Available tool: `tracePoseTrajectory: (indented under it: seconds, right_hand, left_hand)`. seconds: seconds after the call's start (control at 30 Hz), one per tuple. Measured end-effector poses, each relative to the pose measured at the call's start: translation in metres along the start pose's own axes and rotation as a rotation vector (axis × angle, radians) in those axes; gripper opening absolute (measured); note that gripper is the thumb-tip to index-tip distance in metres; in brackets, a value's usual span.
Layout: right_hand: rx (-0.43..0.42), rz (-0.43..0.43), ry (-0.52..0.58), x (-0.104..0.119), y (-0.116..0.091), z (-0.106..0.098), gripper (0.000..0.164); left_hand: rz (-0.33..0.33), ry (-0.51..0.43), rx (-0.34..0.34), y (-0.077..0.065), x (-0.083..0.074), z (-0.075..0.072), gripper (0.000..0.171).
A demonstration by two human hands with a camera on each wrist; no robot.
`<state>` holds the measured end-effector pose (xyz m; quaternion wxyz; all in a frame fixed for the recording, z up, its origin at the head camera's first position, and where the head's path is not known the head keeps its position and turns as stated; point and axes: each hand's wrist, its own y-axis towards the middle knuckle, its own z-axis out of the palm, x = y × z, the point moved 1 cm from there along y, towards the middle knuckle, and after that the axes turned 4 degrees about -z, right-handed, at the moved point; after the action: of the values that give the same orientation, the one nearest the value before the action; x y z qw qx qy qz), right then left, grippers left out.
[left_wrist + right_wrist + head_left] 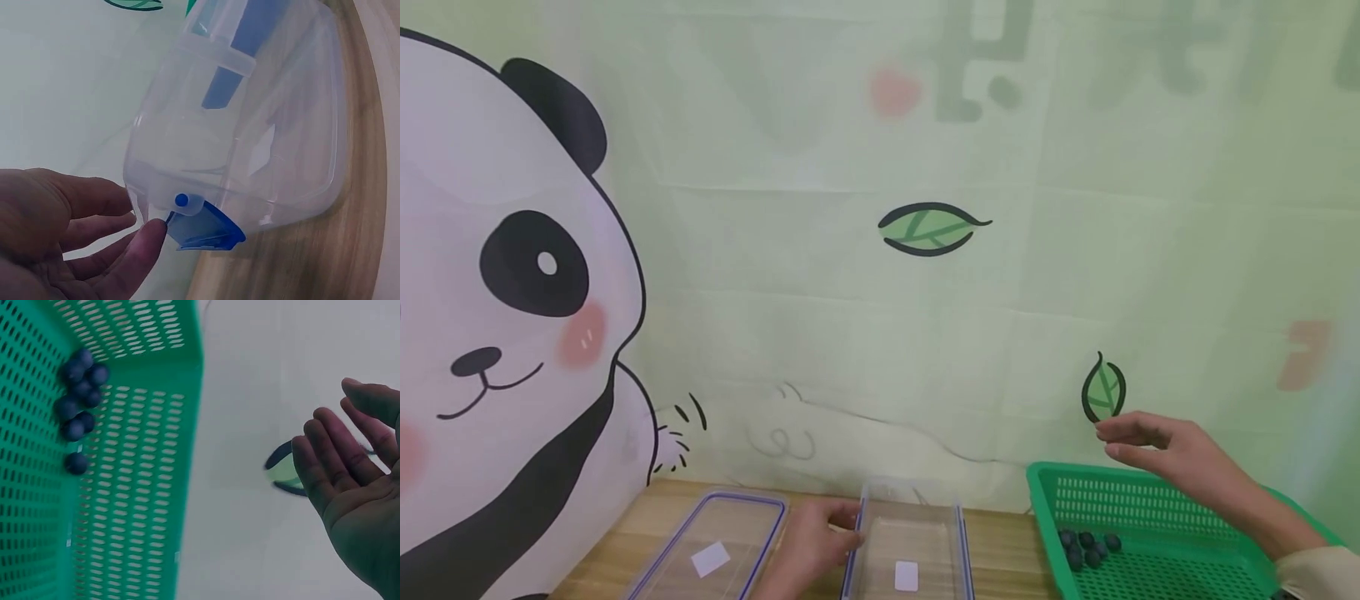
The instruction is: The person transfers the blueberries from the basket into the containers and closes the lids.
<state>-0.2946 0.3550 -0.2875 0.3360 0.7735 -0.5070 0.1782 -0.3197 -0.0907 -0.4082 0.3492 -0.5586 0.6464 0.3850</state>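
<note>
My left hand (811,546) is at the left side of a clear plastic container (917,537) with a white label inside. In the left wrist view, the thumb and fingers (147,250) pinch the container's edge, right beside a blue latch (209,228) that hangs down. My right hand (1172,454) is raised above the rear of a green perforated basket (1041,500). Its fingers (319,456) are spread loosely, and the palm shows with nothing in it. Several blueberries (1086,550) lie clustered at the basket's left side.
A clear lid with a blue seal (711,533) and a white label lies on the wooden table (1007,550), left of the container. Close behind everything hangs a pale green backdrop (820,350) with a printed panda and leaves.
</note>
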Motion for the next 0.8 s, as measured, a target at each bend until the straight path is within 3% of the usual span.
tracePoseTrajectory:
  seconds: [0.13,0.57,0.8]
  right_hand:
    - [0.035,0.047,0.062,-0.016,0.003,0.004,0.045]
    - [0.074,0.179,0.072,-0.049,0.002,0.012,0.049]
    - [0.115,0.218,0.07,-0.064,0.002,0.017,0.047]
  left_hand:
    - [-0.028,-0.048,0.023,0.0,0.002,-0.001,0.036]
    - [-0.06,-0.106,0.045,-0.001,0.005,-0.004,0.036]
    - [-0.034,-0.17,0.075,-0.001,0.011,-0.007,0.036]
